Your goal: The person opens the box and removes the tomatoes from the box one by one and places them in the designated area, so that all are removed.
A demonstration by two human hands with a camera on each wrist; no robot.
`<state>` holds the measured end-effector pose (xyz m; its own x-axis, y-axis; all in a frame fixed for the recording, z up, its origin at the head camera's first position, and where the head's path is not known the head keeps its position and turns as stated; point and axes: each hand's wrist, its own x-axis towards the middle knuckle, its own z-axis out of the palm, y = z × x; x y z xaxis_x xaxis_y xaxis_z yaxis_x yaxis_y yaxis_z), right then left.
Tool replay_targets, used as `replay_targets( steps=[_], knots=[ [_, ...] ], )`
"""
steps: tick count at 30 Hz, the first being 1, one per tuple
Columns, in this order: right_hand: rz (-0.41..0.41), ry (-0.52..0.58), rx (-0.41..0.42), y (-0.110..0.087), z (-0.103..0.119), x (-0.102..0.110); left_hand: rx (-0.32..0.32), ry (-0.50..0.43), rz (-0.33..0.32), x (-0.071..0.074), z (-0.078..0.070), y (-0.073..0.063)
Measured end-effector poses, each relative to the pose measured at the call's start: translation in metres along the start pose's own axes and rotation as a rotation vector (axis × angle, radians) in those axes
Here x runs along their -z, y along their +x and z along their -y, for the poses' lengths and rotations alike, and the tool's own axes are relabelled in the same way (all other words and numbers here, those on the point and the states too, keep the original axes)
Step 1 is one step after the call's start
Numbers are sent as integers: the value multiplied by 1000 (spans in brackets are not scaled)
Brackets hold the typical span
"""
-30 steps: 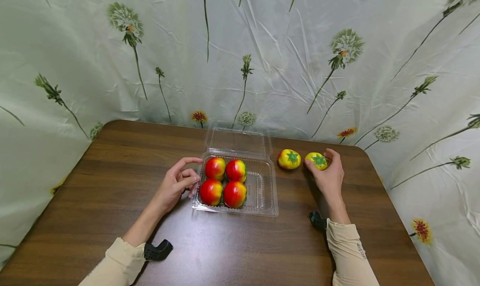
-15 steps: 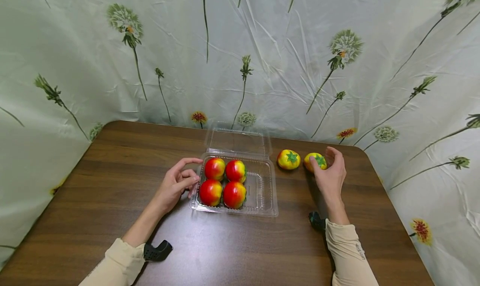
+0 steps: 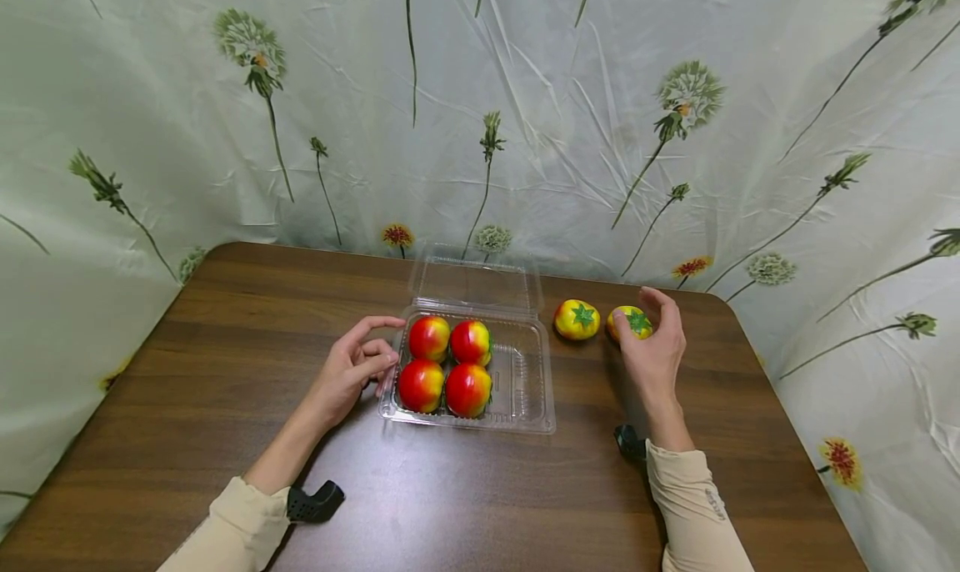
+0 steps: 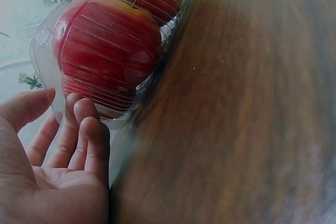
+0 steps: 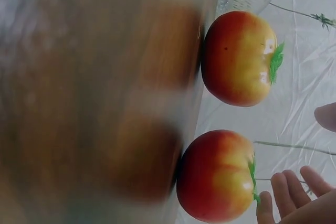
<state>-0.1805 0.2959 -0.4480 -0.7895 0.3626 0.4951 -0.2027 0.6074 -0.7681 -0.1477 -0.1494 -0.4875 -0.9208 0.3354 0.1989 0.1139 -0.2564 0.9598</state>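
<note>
A clear plastic clamshell container (image 3: 517, 388) lies with its lid (image 3: 477, 282) folded back. Several red-yellow persimmons (image 3: 422, 385) fill its left and middle; the right part holds none. My left hand (image 3: 352, 370) touches the container's left side, its fingertips against the ribbed wall (image 4: 94, 95) in the left wrist view. On the table to the right sit two persimmons with green leaf tops, one nearer the container (image 3: 577, 319) and one farther right (image 3: 630, 323). My right hand (image 3: 654, 347) hovers around the farther one, thumb and fingers spread; in the right wrist view the fingers (image 5: 283, 195) appear apart from it.
The brown wooden table (image 3: 480, 505) has rounded back corners. A floral curtain (image 3: 360, 97) hangs right behind it, and the lid reaches the back edge. Black wrist devices (image 3: 317, 502) sit on both sleeves.
My right hand has shifted slightly around the right persimmon, its thumb moving over the fruit's near left side and then further left. My left hand, container and fruits stay put.
</note>
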Motion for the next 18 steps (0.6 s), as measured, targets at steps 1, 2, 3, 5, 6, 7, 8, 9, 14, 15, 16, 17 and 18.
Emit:
replay_targets(
  steps=[1,2,3,5,6,7,8,9,14,15,16,17,18],
  knots=[
    [0,7,8,0,1,0,1,-1,0,0,0,0],
    [-2,11,19,0,2,0,0,0,0,0,0,0],
    [-3,14,28,-1,3,-1,0,0,1,0,0,0],
    [3,16,48,-2,4,-1,1,0,1,0,-1,0],
    [12,17,60,-2,4,-1,0,0,1,0,0,0],
    [24,18,75,-3,5,-2,1,-1,1,0,-1,0],
    [40,22,92,-3,5,-3,1,-1,2,0,0,0],
    [58,29,109,-3,5,-3,2,-2,2,0,0,0],
    [138,64,191,-7,12,-9,6,1,3,0,0,0],
    [149,69,201,-9,14,-10,7,1,2,0,0,0],
    [160,76,207,-10,18,-11,7,3,3,0,0,0],
    [170,84,210,-11,22,-12,7,3,3,0,0,0],
    [180,95,210,-13,26,-12,7,4,2,0,0,0]
  ],
)
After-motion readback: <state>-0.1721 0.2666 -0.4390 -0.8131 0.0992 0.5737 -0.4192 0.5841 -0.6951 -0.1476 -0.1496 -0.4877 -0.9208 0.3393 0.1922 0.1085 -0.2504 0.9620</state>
